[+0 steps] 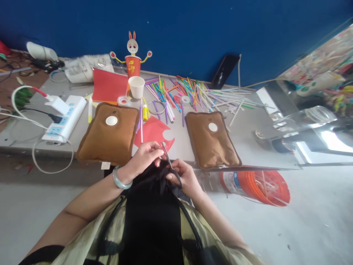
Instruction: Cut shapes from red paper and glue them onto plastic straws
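Observation:
My right hand (184, 178) is closed around the handles of a pair of scissors (169, 162), whose blades point up and left. Beside the blades, my left hand (147, 156) is pinched; whatever lies between its fingertips is too small to make out. A small pale bit shows at the scissor tips. Just beyond both hands, red paper (151, 132) with a round cut-out lies on the table. One brown hot-water bag (110, 138) is left of my hands, another brown hot-water bag (211, 141) to the right.
A red paper cup with a rabbit head (132, 65) stands behind a white cup (136, 87). Colourful sticks (190, 92) lie scattered at the back. A power strip (64, 119) with cables sits left. Below the table edge is an orange bucket (259, 186).

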